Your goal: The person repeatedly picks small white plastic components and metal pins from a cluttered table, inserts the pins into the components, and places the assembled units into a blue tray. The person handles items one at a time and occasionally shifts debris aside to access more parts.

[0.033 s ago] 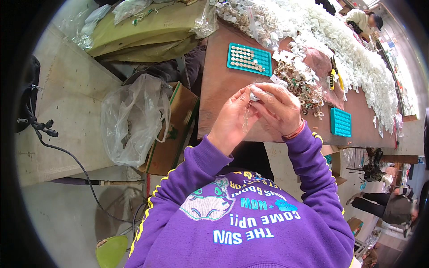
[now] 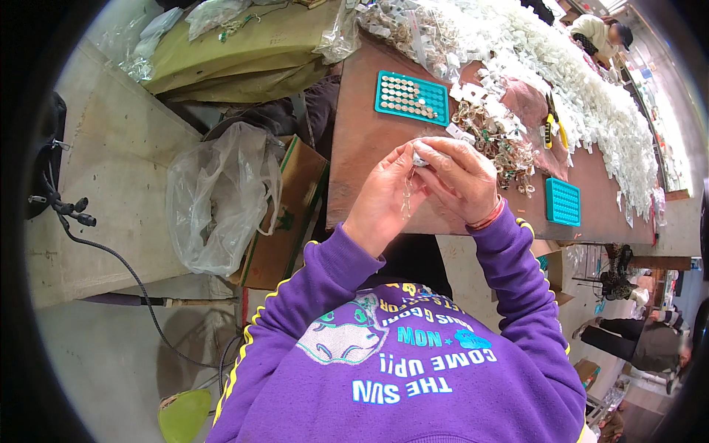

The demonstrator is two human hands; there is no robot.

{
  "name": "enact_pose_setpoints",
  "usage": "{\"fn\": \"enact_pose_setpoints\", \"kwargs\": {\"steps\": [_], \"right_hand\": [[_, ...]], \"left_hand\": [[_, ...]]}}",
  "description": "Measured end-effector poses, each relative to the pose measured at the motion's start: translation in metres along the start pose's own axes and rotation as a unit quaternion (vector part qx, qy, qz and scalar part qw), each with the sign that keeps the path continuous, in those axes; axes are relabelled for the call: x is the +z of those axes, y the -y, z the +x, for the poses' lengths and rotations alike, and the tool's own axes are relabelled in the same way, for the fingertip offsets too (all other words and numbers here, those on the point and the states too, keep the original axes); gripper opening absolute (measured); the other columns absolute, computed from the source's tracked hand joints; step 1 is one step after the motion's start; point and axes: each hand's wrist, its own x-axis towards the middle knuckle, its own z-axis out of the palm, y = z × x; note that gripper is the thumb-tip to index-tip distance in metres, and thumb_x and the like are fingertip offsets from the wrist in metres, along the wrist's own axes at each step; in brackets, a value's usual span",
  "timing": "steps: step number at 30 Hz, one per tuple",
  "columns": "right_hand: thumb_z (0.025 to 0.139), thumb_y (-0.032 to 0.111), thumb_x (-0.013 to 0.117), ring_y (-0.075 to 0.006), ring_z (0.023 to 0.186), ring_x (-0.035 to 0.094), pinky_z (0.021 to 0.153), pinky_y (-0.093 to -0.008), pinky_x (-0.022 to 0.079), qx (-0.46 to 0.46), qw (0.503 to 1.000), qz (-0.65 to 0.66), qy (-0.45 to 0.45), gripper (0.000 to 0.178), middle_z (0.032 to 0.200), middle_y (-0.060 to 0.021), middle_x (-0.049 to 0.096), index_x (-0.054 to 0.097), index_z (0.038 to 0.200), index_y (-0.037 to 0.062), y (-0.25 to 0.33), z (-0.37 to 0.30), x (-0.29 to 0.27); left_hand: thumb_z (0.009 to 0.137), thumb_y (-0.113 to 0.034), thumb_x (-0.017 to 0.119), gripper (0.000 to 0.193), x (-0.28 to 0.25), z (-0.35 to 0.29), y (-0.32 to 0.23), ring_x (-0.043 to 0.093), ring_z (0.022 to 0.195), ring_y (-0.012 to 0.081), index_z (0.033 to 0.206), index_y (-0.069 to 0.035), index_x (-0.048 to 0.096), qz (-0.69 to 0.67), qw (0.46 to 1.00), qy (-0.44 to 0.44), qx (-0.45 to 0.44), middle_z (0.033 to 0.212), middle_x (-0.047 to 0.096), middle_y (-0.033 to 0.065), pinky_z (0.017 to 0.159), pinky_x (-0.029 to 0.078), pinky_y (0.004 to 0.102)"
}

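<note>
Above the table's near edge, my left hand and my right hand meet with fingertips pinched together. Between them is a small whitish piece, mostly hidden by the fingers. A thin metal chain dangles from it along my left palm, like part of a keychain. Just beyond my hands lies a heap of metal keychain parts with white tags. A teal tray with rows of small round silvery pieces lies farther off. To the right is another teal tray with rows of hollows.
Yellow-handled pliers rest on a pinkish cloth. A large mound of small white bags covers the table's far right. At left stand a cardboard box and a clear plastic bag. Other people are at far right.
</note>
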Motion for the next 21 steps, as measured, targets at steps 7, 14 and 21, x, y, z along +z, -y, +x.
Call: {"fn": "enact_pose_setpoints", "kwargs": {"steps": [7, 14, 21], "right_hand": [[0.076, 0.006, 0.071, -0.0255, 0.076, 0.066, 0.064, -0.0318, 0.055, 0.030, 1.000, 0.005, 0.009, 0.028, 0.095, -0.0116, 0.064, 0.064, 0.102, 0.0010, 0.002, -0.002, -0.004], [0.075, 0.005, 0.071, -0.0218, 0.065, 0.063, 0.057, -0.0303, 0.053, 0.086, 0.995, 0.041, 0.040, 0.026, 0.085, -0.0089, 0.062, 0.064, 0.100, 0.0034, 0.011, -0.004, -0.010], [0.072, 0.003, 0.071, -0.0211, 0.065, 0.063, 0.057, -0.0290, 0.052, 0.075, 0.997, 0.017, 0.013, 0.025, 0.083, -0.0083, 0.063, 0.065, 0.096, 0.0033, 0.015, -0.012, -0.009]], "left_hand": [[0.098, -0.020, 0.052, 0.025, 0.003, -0.010, -0.002, 0.058, 0.099, 0.0105, 0.117, -0.005, 0.056, 0.097, 0.995, 0.022, 0.025, 0.109, 0.061, 0.0019, 0.089, 0.047, 0.0287], [0.092, -0.012, 0.058, 0.023, 0.004, -0.016, -0.003, 0.057, 0.092, 0.0057, 0.111, 0.001, 0.058, 0.294, 0.951, -0.037, 0.085, 0.102, 0.062, 0.0026, 0.082, 0.047, 0.0216], [0.094, -0.015, 0.056, 0.019, 0.007, -0.021, 0.000, 0.059, 0.093, 0.0066, 0.109, -0.003, 0.059, 0.236, 0.970, -0.012, 0.049, 0.101, 0.063, 0.0001, 0.084, 0.046, 0.0221]]}}
